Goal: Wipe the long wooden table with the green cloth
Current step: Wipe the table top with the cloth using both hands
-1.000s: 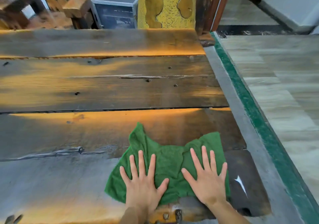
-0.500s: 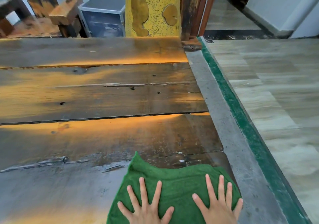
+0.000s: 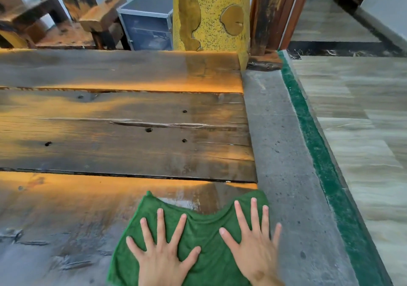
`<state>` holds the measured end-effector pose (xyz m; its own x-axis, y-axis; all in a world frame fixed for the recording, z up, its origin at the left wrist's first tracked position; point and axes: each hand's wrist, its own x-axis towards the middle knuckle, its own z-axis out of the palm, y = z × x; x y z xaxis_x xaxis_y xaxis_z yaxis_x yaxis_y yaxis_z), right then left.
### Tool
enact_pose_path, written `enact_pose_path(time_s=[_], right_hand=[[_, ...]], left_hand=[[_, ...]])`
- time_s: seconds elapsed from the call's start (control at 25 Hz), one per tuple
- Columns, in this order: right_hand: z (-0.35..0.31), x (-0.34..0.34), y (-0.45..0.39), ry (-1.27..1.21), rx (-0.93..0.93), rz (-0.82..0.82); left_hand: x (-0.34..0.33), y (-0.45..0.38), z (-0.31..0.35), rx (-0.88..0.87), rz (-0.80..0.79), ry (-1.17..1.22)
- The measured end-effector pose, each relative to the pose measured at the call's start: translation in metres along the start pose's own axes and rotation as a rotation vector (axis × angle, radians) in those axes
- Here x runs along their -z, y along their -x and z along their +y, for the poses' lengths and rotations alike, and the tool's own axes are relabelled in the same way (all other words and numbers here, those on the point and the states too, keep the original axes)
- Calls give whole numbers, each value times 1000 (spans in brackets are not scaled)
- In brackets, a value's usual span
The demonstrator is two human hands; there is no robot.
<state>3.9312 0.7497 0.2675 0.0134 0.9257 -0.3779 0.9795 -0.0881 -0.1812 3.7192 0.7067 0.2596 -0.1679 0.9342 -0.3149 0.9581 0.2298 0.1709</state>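
Near the bottom edge, at the right end of the wooden bench (image 3: pixel 123 136): green cloth (image 3: pixel 207 252) flat on the nearest plank, its right corner lapping onto the grey concrete ledge (image 3: pixel 284 153). Left hand (image 3: pixel 161 257) and right hand (image 3: pixel 255 250) pressed palm-down on the cloth, fingers (image 3: pixel 160 224) spread wide, gripping nothing. Right little finger out past the cloth, over the ledge. Just beside the ledge, a green strip (image 3: pixel 312 140), then pale floor (image 3: pixel 363 114). Behind the bench's far corner, a yellow speckled pillar (image 3: pixel 211 14), dark wooden posts (image 3: pixel 264 14) to its right, a grey cabinet (image 3: pixel 147 21) and rough wooden furniture (image 3: pixel 97 19) to its left. Wrists and the cloth's near edge cut off by the frame. Cabinet's contents too dim to make out.
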Motion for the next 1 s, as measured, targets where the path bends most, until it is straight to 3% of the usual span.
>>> enact_pose_path(time_s=[0.12,0.28,1.0], right_hand=[[0,19,-67,-7,76,71],[-11,49,-146,-11,101,179],[-99,181,-516,64,160,276]], left_hand=[[19,-57,26,144,-6,-46],[43,-141,49,201,99,-40],[141,-489,93,200,222,-22]])
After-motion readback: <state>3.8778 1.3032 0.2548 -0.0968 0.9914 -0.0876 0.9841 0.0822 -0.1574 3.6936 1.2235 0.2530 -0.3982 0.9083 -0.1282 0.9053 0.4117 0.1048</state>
